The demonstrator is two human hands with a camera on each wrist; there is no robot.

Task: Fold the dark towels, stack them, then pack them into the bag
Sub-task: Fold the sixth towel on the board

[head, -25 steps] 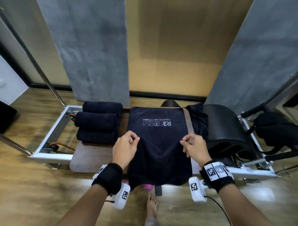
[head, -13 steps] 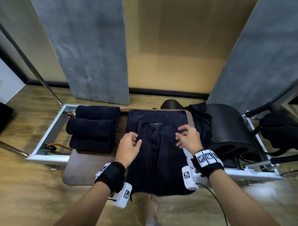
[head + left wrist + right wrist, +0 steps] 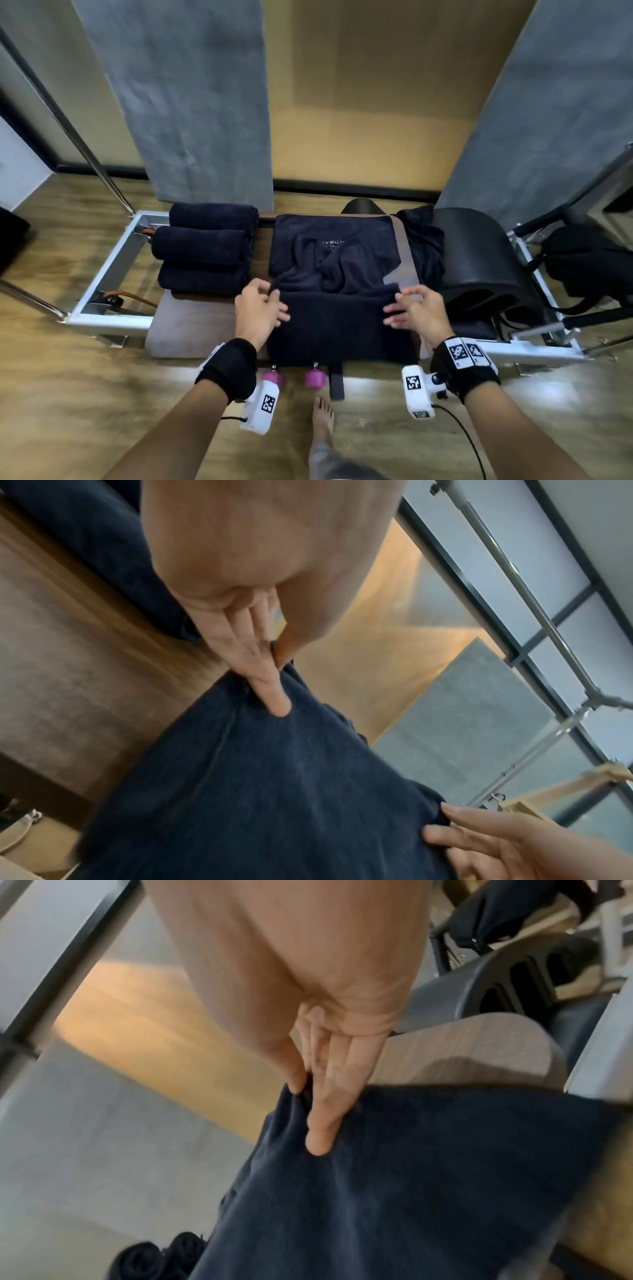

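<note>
3 folded towels (image 3: pixel 205 251) lie stacked; both hands (image 3: pixel 260 308) (image 3: pixel 416 313) pinch a 4th towel (image 3: pixel 339 308) mid-fold; more folding and bagging remain.

Pilates studio: reformer frame (image 3: pixel 113 260)

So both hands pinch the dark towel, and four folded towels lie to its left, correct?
Not four: the head view shows three folded towels left of the dark towel. The left hand and right hand do pinch it.
</note>
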